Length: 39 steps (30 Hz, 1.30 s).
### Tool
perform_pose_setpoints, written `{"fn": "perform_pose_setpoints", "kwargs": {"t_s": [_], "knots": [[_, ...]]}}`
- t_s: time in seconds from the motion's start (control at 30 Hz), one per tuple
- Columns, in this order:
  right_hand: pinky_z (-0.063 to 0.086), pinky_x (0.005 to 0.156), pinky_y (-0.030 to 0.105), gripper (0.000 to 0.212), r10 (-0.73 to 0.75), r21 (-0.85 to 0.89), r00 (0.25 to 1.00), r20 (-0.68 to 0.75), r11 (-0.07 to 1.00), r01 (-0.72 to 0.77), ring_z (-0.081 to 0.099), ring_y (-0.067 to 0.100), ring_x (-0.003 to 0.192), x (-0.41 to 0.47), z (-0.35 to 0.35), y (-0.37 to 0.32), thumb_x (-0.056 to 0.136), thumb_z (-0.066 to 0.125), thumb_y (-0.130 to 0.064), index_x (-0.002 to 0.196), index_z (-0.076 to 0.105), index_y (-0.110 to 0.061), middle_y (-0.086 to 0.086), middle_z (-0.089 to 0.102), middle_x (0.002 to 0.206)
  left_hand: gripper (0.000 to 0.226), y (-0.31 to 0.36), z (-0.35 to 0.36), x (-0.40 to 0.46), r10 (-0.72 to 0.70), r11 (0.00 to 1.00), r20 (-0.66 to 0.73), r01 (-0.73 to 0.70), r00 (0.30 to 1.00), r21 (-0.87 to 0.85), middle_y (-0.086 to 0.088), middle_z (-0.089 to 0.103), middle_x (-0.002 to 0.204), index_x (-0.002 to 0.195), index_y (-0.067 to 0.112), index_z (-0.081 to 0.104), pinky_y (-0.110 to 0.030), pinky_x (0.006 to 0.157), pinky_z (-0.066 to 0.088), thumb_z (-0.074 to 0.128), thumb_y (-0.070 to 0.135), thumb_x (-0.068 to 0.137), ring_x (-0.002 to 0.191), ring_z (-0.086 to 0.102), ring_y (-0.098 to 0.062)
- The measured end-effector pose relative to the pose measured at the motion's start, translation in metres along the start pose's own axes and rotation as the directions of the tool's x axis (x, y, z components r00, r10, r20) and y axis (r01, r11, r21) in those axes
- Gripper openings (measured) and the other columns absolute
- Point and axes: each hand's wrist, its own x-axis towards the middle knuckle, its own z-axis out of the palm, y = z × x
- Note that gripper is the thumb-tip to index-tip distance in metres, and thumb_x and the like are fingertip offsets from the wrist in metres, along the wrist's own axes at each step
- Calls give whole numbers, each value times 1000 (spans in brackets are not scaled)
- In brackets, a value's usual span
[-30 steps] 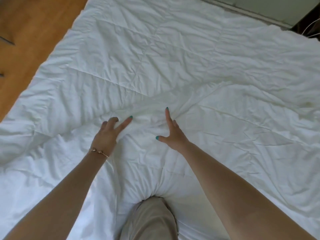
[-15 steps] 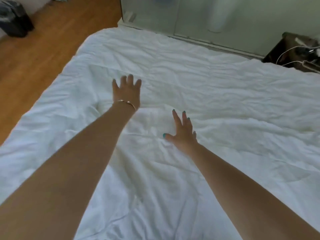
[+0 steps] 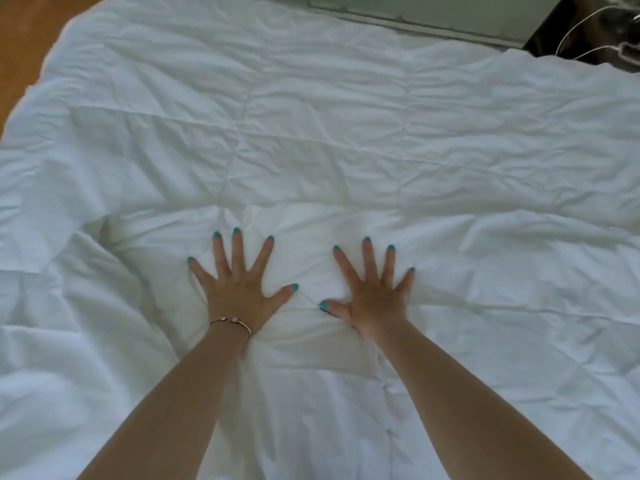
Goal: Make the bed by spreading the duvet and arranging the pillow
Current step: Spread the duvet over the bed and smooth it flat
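Both palms lie flat with fingers splayed, gripping nothing: left hand [image 3: 239,289] at 7 o'clock of centre, right hand [image 3: 375,296] at 5. Under them the white quilted duvet [image 3: 329,140], soft and creased, fills the view, running toward 12; wooden floor [image 3: 24,32] at 10

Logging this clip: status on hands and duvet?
Left hand and right hand open, flat on white quilted duvet. Duvet spread, fold at left. No pillow visible.

Quick count: one white duvet [image 3: 346,133], two hands, left hand [image 3: 239,289] and right hand [image 3: 375,299], one bracelet [image 3: 230,322], ten teal nails.
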Motion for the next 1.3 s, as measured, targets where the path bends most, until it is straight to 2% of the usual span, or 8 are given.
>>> {"fn": "perform_pose_setpoints", "kwargs": {"t_s": [0.13,0.3,0.5,0.6,0.83,1.07,1.13,1.3], "knots": [[-7,110,69,83,-48,-29,966,-254,999,42,-20,36,145,3,24,5,78,23,-85,144,-19,-54,-4,-21,160,88,0,20,16,33,999,-99,-33,995,-5,-15,13,159,151,38,18,-76,103,5,22,84,77,145,3,-43],[2,111,69,78,-32,-9,923,-383,999,31,2,40,147,8,45,4,81,27,-77,150,3,-50,0,4,163,84,-6,40,19,65,998,-245,-60,967,27,-16,22,156,152,36,18,-75,104,6,24,80,81,145,9,-43],[5,109,71,75,-88,-45,882,-463,996,76,10,43,145,22,59,7,83,30,-73,151,14,-44,6,14,161,82,-9,48,25,57,998,-362,-56,931,13,-14,33,152,149,35,29,-75,103,10,34,77,79,143,19,-42],[4,109,71,73,-108,-68,864,-491,994,86,10,43,144,30,70,7,86,20,-74,151,10,-42,7,11,159,79,-12,51,25,57,998,-396,-54,916,20,-13,37,150,147,35,34,-75,102,13,33,76,79,141,24,-42],[5,108,69,71,-127,-107,871,-475,991,86,14,45,142,35,77,10,90,17,-70,152,14,-35,14,20,157,81,-9,47,22,34,999,-351,-33,936,9,-13,37,150,147,35,35,-74,104,12,32,79,78,141,25,-43],[-1,108,71,72,-96,-74,912,-398,995,72,1,39,144,36,76,10,86,9,-74,150,-2,-42,4,-1,158,83,-7,45,20,23,1000,-261,-21,965,12,-14,34,152,148,36,29,-74,104,11,36,79,77,141,23,-43],[-3,108,68,75,-79,-72,916,-393,996,55,-2,35,144,36,76,9,84,15,-74,149,-10,-45,1,-3,159,81,-7,47,19,23,1000,-256,-18,966,23,-14,34,152,148,34,30,-74,104,13,30,79,80,141,24,-42],[4,106,73,75,-83,-100,894,-439,994,43,5,42,143,35,73,5,83,24,-71,150,6,-42,8,7,158,80,-11,52,18,38,999,-198,-38,979,6,-14,28,154,151,34,21,-73,105,9,24,76,83,143,16,-40]]}}
